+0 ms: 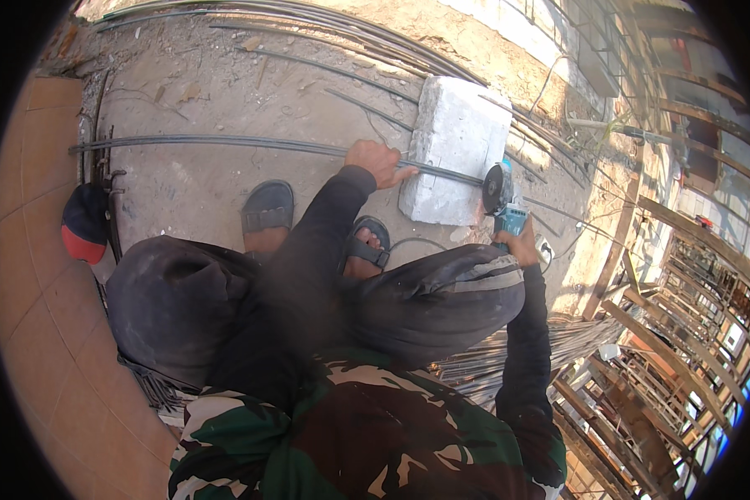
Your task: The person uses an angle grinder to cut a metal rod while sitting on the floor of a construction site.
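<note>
My left hand presses down on a long steel rod where it runs onto a white concrete block. The rod lies across the block from left to right. My right hand grips a teal angle grinder, whose dark disc stands at the block's right edge, on the rod. I am squatting, with both sandalled feet on the sandy ground just below the rod.
More steel rods lie in a bundle across the ground at the top. A red and black cap rests at the left by orange tiles. Wooden scaffolding and another rod bundle fill the right.
</note>
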### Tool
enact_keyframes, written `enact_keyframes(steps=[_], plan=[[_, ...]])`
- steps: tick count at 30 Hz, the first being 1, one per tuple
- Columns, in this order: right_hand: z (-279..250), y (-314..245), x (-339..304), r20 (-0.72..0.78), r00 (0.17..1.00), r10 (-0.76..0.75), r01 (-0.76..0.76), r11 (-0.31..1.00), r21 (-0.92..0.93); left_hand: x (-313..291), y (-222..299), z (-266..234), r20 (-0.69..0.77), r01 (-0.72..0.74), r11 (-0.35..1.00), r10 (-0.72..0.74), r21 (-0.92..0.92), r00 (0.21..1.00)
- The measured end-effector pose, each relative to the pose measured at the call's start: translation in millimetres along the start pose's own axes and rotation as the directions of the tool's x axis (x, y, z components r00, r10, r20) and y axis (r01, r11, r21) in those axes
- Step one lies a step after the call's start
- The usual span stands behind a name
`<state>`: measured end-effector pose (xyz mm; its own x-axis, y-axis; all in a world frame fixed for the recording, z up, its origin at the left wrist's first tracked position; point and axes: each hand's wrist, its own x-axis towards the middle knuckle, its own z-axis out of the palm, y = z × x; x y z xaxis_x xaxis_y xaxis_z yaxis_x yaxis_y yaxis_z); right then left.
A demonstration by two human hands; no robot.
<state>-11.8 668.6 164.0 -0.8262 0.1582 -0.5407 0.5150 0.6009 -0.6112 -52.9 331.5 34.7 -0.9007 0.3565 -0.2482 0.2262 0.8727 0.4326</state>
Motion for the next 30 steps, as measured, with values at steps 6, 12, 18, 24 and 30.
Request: enact_keyframes(steps=[6, 12, 18, 24, 30], plan=[[-3.1, 3.5, -5.0, 0.003, 1.0, -0.001, 0.001, 1.0, -0.019, 0.3, 0.5, -0.8, 0.001, -0.005, 1.0, 0.005, -0.019, 1.0], [-5.5, 18.7, -3.7, -0.004, 1.0, -0.031, 0.031, 0.999, -0.025, 0.7, -0.1, 0.0, -0.003, -0.01, 0.999, 0.01, -0.03, 1.0], [-3.4, 17.6, -4.2, 0.0, 1.0, 0.0, 0.0, 1.0, 0.011, -0.6, -1.4, 1.6, -0.042, -0.022, 0.999, 0.021, -0.028, 0.999], [-6.0, 27.7, -4.2, 0.014, 1.0, 0.02, -0.02, 0.999, 0.033, 0.3, -1.2, 3.9, -0.054, -0.031, 0.999, 0.029, -0.023, 0.998], [-9.8, 41.3, -0.5, 0.041, 0.999, 0.028, -0.032, 0.996, 0.084, 0.1, 1.3, 2.3, -0.04, -0.022, 1.0, 0.021, -0.005, 0.999]])
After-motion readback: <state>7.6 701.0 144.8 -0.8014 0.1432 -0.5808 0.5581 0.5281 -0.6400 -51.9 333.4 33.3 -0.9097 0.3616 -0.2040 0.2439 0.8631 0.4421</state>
